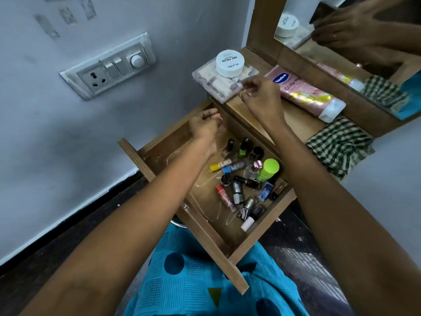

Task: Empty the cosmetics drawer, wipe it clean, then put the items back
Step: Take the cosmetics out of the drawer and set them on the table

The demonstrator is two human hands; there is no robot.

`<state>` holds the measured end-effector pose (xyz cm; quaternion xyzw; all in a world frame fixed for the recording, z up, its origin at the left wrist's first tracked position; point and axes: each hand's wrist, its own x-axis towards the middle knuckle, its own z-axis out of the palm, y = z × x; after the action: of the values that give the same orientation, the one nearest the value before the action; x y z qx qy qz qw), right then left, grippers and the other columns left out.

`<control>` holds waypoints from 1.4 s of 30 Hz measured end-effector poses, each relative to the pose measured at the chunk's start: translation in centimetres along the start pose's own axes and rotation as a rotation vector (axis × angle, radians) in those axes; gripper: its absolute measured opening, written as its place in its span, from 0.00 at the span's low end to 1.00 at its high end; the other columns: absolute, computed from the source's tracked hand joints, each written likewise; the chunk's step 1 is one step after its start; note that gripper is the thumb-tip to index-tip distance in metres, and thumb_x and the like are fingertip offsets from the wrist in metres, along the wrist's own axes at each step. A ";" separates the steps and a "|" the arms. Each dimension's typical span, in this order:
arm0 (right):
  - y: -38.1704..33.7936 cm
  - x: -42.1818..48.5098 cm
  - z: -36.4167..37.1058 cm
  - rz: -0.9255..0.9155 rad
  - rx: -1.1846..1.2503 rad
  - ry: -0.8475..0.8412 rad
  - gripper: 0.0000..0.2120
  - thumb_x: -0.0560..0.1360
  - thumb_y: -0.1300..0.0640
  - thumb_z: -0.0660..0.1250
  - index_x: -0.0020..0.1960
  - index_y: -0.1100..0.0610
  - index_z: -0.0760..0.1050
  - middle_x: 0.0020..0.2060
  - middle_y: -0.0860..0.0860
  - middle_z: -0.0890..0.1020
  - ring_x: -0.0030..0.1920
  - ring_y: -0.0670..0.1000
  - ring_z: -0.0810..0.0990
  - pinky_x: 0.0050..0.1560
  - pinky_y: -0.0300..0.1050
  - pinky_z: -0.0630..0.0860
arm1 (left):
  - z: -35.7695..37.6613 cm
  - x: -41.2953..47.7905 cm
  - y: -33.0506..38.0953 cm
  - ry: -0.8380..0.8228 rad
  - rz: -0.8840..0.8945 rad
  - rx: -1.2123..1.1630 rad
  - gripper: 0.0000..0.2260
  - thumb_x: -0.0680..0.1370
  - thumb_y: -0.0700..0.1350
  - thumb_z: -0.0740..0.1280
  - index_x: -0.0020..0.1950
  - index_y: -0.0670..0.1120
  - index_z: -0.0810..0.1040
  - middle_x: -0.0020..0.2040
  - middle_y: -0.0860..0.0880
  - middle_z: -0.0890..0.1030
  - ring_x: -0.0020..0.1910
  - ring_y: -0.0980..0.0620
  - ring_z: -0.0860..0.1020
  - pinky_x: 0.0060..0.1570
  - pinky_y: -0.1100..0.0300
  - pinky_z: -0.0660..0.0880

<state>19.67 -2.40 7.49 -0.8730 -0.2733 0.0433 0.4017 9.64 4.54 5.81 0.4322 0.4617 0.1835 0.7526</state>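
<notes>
**Drawer part-emptied, small bottles left to lift out**

Drawer (200,229) stands pulled out over the person's lap, below and in front of the worktop (293,119). By my reading the emptying step is in hand: some things already sit above the drawer on the worktop, while a good many lie inside.

The left hand (205,126) is down in the drawer's far corner with its fingers curled; whether it holds anything I cannot tell. The right hand (259,94) is above the drawer at the near corner of a clear box (209,76), fingers bent and narrow. Whether they grip the box or only touch it is unclear.

Inside the drawer, towards its right side, lies a loose heap of nail polish bottles (237,192) and small tubes, most on their sides, with a green-capped container (268,169) among them. The drawer's left half shows bare wood. The clear box holds pale rolled items and carries a white jar (230,62) on its lid. Beyond the drawer lie a pink tube (305,92) and a checked cloth (339,144), the likely wiper.

The next move probably calls for gathering the small bottles a few at a time, since they could roll
</notes>
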 end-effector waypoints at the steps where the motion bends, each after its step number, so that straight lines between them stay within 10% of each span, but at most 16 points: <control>1: 0.3 -1.0 -0.1 0.009 0.023 -0.007 0.12 0.72 0.65 0.67 0.56 0.63 0.78 0.50 0.57 0.82 0.44 0.45 0.77 0.46 0.32 0.73 | -0.3 -0.8 -0.8 -0.028 0.013 0.046 0.10 0.74 0.27 0.61 0.45 0.41 0.75 0.38 0.49 0.75 0.35 0.58 0.73 0.26 0.74 0.73; 15: 4.8 -19.1 -1.9 0.229 -0.013 0.120 0.14 0.75 0.66 0.64 0.60 0.64 0.75 0.56 0.58 0.79 0.54 0.52 0.79 0.58 0.40 0.75 | -1.7 -4.9 -7.9 -0.494 0.400 0.959 0.21 0.69 0.32 0.71 0.61 0.40 0.74 0.60 0.42 0.77 0.59 0.47 0.75 0.59 0.61 0.69; 25: 6.0 -18.1 -0.4 0.378 -0.054 0.101 0.27 0.72 0.60 0.70 0.68 0.62 0.67 0.61 0.59 0.76 0.61 0.56 0.75 0.64 0.51 0.72 | -0.9 -4.4 -8.5 -0.459 0.502 1.203 0.12 0.71 0.34 0.69 0.54 0.41 0.78 0.50 0.41 0.82 0.50 0.45 0.80 0.50 0.52 0.76; 32: 5.6 -17.3 -0.1 0.399 -0.035 0.128 0.24 0.72 0.59 0.70 0.66 0.60 0.69 0.52 0.58 0.81 0.49 0.58 0.81 0.51 0.54 0.79 | -1.0 -4.6 -8.4 -0.437 0.495 1.203 0.13 0.73 0.37 0.69 0.57 0.44 0.78 0.51 0.44 0.82 0.50 0.47 0.80 0.51 0.50 0.77; 42: 4.1 -18.1 -2.0 0.321 0.034 0.151 0.22 0.71 0.58 0.71 0.64 0.60 0.72 0.50 0.53 0.82 0.47 0.46 0.78 0.52 0.40 0.76 | -1.5 -6.0 -6.3 -0.406 0.552 1.149 0.18 0.73 0.40 0.70 0.62 0.44 0.75 0.54 0.44 0.81 0.49 0.49 0.80 0.49 0.57 0.77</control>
<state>6.76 -15.17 3.24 -0.8992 -0.0988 0.0458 0.4238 4.54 -2.37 3.54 0.8927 0.2074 0.0093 0.4000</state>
